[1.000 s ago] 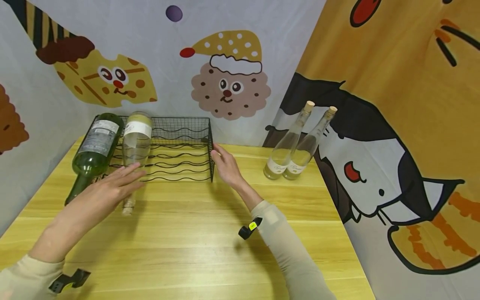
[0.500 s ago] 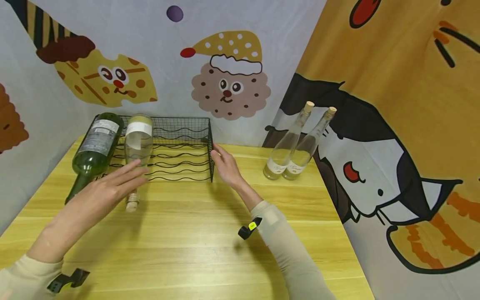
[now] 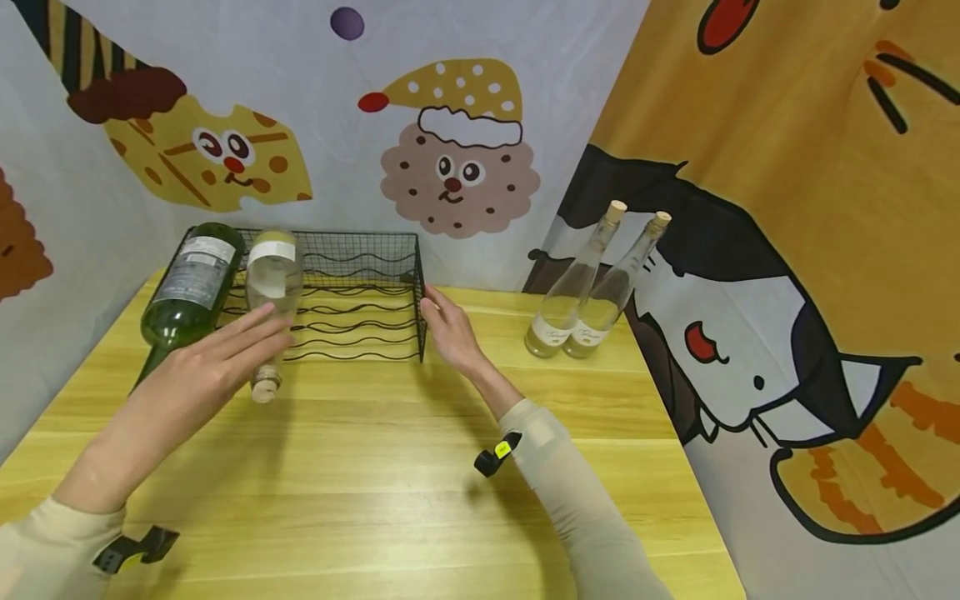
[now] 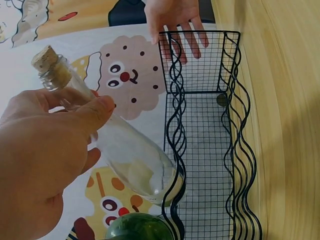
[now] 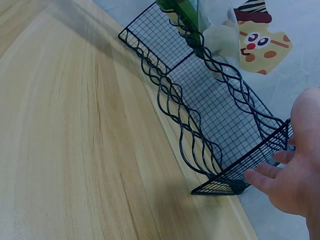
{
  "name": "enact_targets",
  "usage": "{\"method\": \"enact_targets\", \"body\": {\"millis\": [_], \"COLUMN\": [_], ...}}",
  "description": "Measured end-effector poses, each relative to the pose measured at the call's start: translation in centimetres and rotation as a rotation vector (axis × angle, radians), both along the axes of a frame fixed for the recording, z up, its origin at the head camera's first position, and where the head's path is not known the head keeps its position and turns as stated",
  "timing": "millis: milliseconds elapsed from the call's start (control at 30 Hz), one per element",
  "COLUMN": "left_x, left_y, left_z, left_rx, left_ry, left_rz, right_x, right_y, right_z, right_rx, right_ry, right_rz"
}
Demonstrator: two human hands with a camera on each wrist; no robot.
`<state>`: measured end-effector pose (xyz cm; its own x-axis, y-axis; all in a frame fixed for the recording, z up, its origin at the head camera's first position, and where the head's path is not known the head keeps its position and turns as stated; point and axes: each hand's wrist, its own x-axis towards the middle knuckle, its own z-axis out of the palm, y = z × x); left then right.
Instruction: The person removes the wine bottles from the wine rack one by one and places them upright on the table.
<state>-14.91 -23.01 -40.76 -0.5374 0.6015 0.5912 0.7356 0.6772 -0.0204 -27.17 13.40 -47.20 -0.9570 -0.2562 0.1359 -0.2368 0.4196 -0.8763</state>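
Observation:
My left hand (image 3: 206, 371) grips a clear glass bottle (image 3: 273, 271) by its neck, just below the cork (image 4: 46, 59). The bottle is tilted, its base toward the back of the black wire wine rack (image 3: 419, 304) and its corked end toward me. In the left wrist view, its base overlaps the rack's wavy upper wires. Beside it on the left, a green wine bottle (image 3: 197, 279) lies across the rack; my left hand hides part of its neck. My right hand (image 3: 453, 333) rests straight fingers against the mesh at the rack's right end.
Two more corked clear bottles, a left one (image 3: 558, 308) and a right one (image 3: 596, 312), stand side by side on the wooden table (image 3: 420, 492), right of the rack. A cartoon-printed cloth (image 3: 330, 150) hangs close behind the rack.
The corked end of the clear bottle has moved back toward the rack and slightly right, with my left hand shifting along. My right hand stays at the rack's end.

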Motion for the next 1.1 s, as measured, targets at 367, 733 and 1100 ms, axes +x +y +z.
{"method": "enact_targets", "body": {"millis": [367,733,1100], "left_x": [-1.2,0.1,1.9], "left_y": [0.2,2.2,5.0], "left_z": [0.9,4.4,7.7], "left_rx": [0.177,0.393,0.597], "left_ry": [0.031,0.143,0.172], "left_rz": [-0.061,-0.108,-0.193], "right_x": [-0.1,-0.4,-0.2], "right_y": [0.0,-0.1,0.1], "right_z": [0.2,-0.1,-0.3], "right_rx": [-0.010,-0.025,-0.048], "right_ry": [0.002,0.006,-0.001], "right_rz": [0.008,0.021,0.025]}}
